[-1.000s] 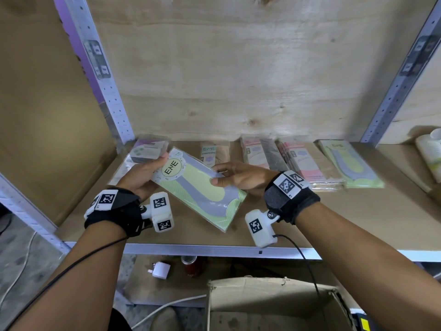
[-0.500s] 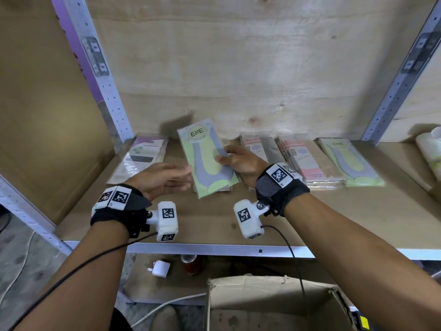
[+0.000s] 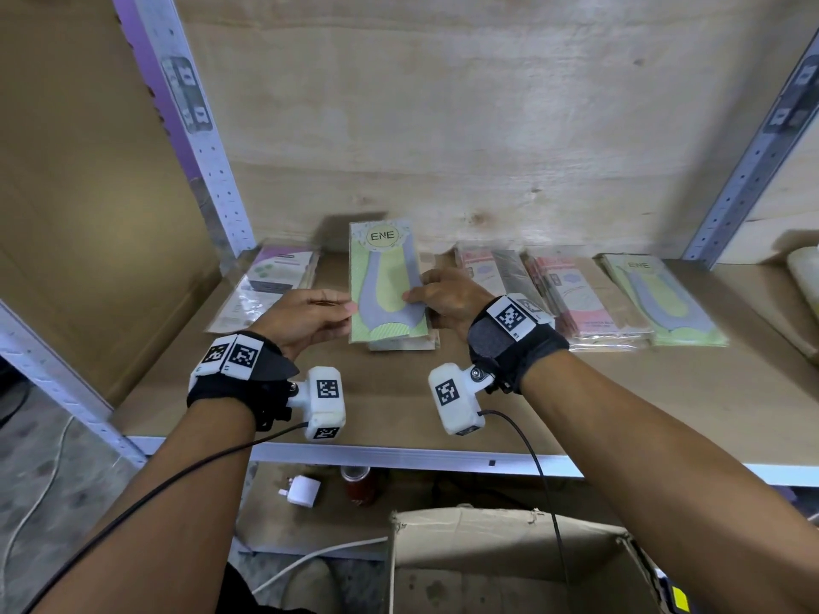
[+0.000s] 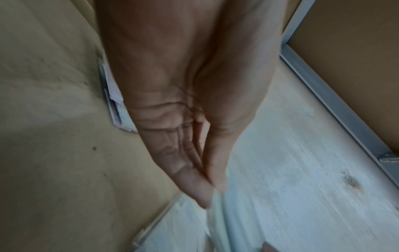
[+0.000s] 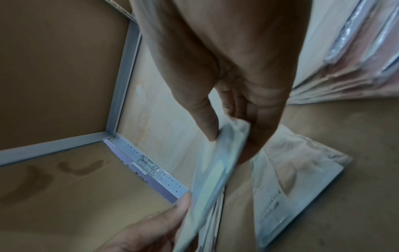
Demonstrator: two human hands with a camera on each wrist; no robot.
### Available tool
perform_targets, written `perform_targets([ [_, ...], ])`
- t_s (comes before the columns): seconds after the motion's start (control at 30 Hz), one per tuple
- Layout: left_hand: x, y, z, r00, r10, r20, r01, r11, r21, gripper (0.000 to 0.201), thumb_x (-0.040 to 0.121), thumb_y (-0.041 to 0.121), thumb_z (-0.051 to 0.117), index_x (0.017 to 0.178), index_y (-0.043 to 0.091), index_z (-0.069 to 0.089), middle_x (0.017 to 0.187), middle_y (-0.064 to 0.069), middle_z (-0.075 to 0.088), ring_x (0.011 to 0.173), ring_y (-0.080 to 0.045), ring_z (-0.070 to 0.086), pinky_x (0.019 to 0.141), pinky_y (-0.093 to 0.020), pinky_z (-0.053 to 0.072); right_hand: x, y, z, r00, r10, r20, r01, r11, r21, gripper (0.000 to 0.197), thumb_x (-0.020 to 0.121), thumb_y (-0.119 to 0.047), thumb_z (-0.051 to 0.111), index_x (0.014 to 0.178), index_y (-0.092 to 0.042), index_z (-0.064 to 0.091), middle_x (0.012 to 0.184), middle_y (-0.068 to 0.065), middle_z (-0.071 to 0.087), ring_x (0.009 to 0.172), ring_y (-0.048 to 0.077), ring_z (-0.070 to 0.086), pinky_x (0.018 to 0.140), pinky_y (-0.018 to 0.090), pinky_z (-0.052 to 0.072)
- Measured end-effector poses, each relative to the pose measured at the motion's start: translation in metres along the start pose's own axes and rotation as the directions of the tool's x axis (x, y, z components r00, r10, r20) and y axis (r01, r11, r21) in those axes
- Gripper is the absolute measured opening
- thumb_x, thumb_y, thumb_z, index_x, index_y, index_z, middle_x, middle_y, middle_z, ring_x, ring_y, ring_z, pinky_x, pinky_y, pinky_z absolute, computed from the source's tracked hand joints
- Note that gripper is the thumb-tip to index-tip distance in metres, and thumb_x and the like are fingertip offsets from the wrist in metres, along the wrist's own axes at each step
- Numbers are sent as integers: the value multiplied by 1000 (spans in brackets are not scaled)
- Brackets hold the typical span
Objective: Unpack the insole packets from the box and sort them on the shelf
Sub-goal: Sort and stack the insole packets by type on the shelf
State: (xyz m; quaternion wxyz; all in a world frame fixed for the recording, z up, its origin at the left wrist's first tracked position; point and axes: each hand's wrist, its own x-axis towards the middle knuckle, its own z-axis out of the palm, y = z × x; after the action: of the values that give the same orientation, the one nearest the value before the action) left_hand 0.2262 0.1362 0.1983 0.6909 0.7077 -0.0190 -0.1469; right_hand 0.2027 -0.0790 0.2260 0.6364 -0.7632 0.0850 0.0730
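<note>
A green and grey insole packet (image 3: 386,281) marked ENE stands tilted over a small stack of packets (image 3: 403,344) at the back middle of the shelf (image 3: 399,418). My right hand (image 3: 436,299) pinches its right edge between thumb and fingers. The right wrist view shows the same grip: right hand (image 5: 233,126), packet (image 5: 215,170). My left hand (image 3: 328,310) has straight fingers, and their tips touch the packet's left edge. In the left wrist view the left hand (image 4: 205,187) lies flat against the pale packet edge (image 4: 218,214).
A purple packet (image 3: 266,285) lies at the left, pink packets (image 3: 571,299) and another green packet (image 3: 664,299) to the right. An open cardboard box (image 3: 509,556) stands below the shelf's front edge. Metal uprights (image 3: 195,139) flank the bay.
The green packet moved from the front left, where both hands held it flat, back to the middle stack and tipped upright. The left hand let go and now touches its edge.
</note>
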Motion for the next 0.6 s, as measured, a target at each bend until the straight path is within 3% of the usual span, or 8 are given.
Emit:
perform_targets([
  [0.1, 5, -3, 0, 998, 4, -62, -2, 1000, 19, 16, 90, 3, 68, 106, 4, 69, 91, -6, 69, 72, -10, 63, 64, -16, 58, 0, -3, 2, 998, 57, -3, -56, 982, -181, 17, 83, 2, 63, 85, -6, 49, 75, 13, 46, 56, 22, 45, 56, 33, 38],
  [0.23, 7, -4, 3, 998, -9, -62, 11, 1000, 30, 24, 90, 1, 67, 114, 3, 68, 88, -8, 64, 76, -14, 59, 65, -16, 58, 7, -2, 4, 996, 72, -59, -89, 927, -365, 10, 81, 5, 62, 74, 1, 56, 67, 11, 46, 60, 21, 43, 65, 33, 36],
  [0.3, 7, -3, 4, 1000, -18, -21, 19, 998, 55, 27, 88, -1, 68, 114, 5, 69, 89, -7, 63, 80, -16, 59, 68, -17, 59, 12, 2, 3, 994, 56, -99, -95, 886, -454, 30, 84, 5, 60, 107, 23, 60, 81, 22, 61, 75, 17, 36, 70, 32, 28],
  [0.33, 8, -3, 5, 1000, -20, 2, 20, 997, 74, 30, 87, -4, 68, 116, 5, 68, 92, -7, 63, 83, -16, 60, 70, -18, 60, 16, 3, 2, 991, 37, -132, -99, 862, -498, 46, 85, 4, 61, 125, 24, 49, 105, 29, 67, 82, 24, 59, 77, 33, 49],
  [0.37, 8, -3, 6, 1000, -20, 21, 18, 995, 103, 34, 86, -8, 67, 118, 3, 67, 98, -10, 64, 85, -18, 61, 71, -19, 60, 16, 3, 1, 987, 13, -157, -96, 838, -537, 53, 85, 1, 63, 131, 20, 44, 124, 29, 61, 115, 31, 61, 99, 46, 51],
  [0.4, 10, -3, 8, 999, -16, 30, 12, 990, 139, 38, 85, -11, 65, 121, 1, 66, 102, -14, 64, 85, -19, 62, 71, -20, 60, 16, 3, 0, 984, -22, -179, -88, 807, -584, 53, 85, -3, 64, 131, 16, 48, 132, 25, 57, 115, 33, 61, 97, 43, 52],
  [0.5, 15, -6, 14, 1000, 17, 1, -17, 972, 236, 41, 82, -17, 64, 122, -6, 64, 100, -20, 64, 79, -22, 62, 65, -18, 59, 21, 2, 1, 978, -92, -188, -66, 715, -696, 39, 84, -8, 65, 121, 4, 58, 126, 18, 59, 115, 33, 58, 95, 41, 52],
  [0.6, 24, -11, 19, 998, 42, -54, -25, 957, 291, 39, 79, -18, 66, 117, -8, 64, 85, -15, 66, 71, -21, 63, 63, -21, 59, 27, 0, 5, 977, -114, -180, -65, 644, -762, 6, 80, -2, 63, 78, -1, 57, 99, 17, 55, 92, 32, 57, 62, 32, 50],
])
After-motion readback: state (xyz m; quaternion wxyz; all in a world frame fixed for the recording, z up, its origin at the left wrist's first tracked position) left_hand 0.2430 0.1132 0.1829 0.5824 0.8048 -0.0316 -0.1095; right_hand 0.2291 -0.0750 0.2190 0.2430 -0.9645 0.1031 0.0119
